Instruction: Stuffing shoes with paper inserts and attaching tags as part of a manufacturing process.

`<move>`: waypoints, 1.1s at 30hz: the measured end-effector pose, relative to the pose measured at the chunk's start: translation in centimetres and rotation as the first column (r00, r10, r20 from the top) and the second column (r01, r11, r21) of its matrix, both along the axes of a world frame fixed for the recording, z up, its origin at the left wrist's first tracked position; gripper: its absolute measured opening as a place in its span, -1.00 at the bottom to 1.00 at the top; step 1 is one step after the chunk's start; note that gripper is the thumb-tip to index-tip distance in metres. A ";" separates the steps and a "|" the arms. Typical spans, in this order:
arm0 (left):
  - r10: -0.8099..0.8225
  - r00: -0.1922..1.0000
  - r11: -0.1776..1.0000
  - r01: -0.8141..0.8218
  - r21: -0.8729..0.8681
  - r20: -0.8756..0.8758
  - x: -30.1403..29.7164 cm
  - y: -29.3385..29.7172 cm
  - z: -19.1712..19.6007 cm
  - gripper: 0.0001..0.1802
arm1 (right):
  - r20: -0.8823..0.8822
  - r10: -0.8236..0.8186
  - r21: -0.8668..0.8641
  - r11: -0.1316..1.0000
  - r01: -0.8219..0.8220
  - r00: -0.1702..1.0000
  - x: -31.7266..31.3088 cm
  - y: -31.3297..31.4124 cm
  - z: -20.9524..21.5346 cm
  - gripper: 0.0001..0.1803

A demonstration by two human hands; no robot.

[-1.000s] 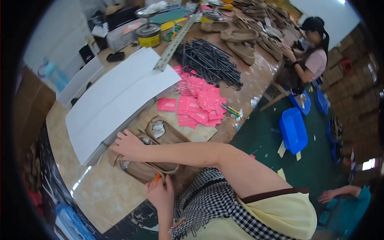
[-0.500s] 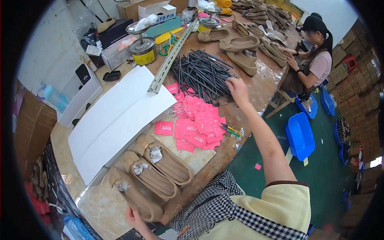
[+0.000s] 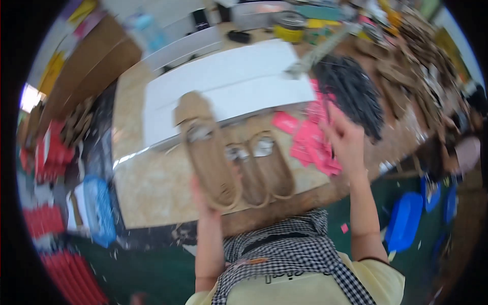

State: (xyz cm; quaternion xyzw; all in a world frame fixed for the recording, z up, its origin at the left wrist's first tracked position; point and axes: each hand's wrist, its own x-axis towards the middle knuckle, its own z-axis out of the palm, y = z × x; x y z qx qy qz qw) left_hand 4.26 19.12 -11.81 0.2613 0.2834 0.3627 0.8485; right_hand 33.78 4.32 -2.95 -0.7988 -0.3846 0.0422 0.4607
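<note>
The picture is blurred by motion. My left hand [image 3: 203, 197] grips the heel end of a tan woven shoe [image 3: 208, 152] and holds it raised over the table edge, sole toward me. Two more tan shoes [image 3: 264, 165] lie side by side on the table just right of it. My right hand [image 3: 346, 140] hovers over a scatter of pink tags [image 3: 307, 140], fingers closed on what looks like a thin black stick [image 3: 328, 111]. A heap of the same black sticks [image 3: 351, 89] lies beyond that hand.
Large white boards [image 3: 229, 86] lie across the pale stone tabletop [image 3: 152, 183] behind the shoes. A yellow tin [image 3: 290, 26] and many more shoes crowd the far and right side. Blue stools [image 3: 404, 221] stand on the green floor at right, a blue basket [image 3: 99, 208] at left.
My right hand has come back from the black stick heap to the pink tags. My left hand has lifted one of the three shoes off the table. The camera has swung left.
</note>
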 end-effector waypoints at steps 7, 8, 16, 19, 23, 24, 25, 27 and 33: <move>0.332 0.907 0.864 -0.183 0.469 -0.258 1.5 -1.2 1.3 -0.26 | -0.327 0.494 -0.062 0.840 -0.539 0.806 -12.2 3.2 2.3 -0.56; 0.328 0.916 0.839 -0.169 0.518 -0.232 1.1 -1.2 1.2 -0.27 | -0.354 0.508 0.000 0.839 -0.544 0.785 -12.6 3.7 2.1 -0.57; 0.468 0.839 0.759 -0.221 0.613 -0.278 -0.3 -0.9 -0.5 -0.21 | -0.220 0.499 -0.135 0.836 -0.533 0.838 -14.6 6.1 3.7 -0.62; 0.447 0.840 0.779 -0.196 0.596 -0.308 -0.5 -1.4 -0.5 -0.15 | -0.055 0.484 -0.094 0.868 -0.487 0.873 -15.5 6.6 3.0 -0.67; 0.453 0.827 0.755 -0.157 0.636 -0.333 0.4 -3.3 0.5 -0.07 | 0.225 0.376 0.079 0.912 -0.402 0.899 -16.9 8.9 1.5 -0.73; 0.480 0.824 0.755 -0.213 0.620 -0.301 0.9 -3.8 0.7 -0.05 | 0.273 0.342 0.149 0.908 -0.391 0.899 -17.2 9.3 1.1 -0.75; 0.480 0.824 0.755 -0.214 0.620 -0.301 0.9 -3.9 0.6 -0.05 | 0.298 0.320 0.154 0.913 -0.377 0.899 -17.7 9.6 0.8 -0.72; 0.499 0.817 0.695 -0.179 0.696 -0.288 1.0 -3.8 0.2 -0.04 | 0.329 0.335 0.106 0.916 -0.387 0.883 -18.1 8.9 -1.2 -0.70; 0.224 0.927 0.975 -0.211 0.074 -0.300 -1.1 -2.8 -2.7 -0.17 | 0.007 0.692 -0.047 0.722 -0.691 0.722 -14.4 5.5 1.9 -0.59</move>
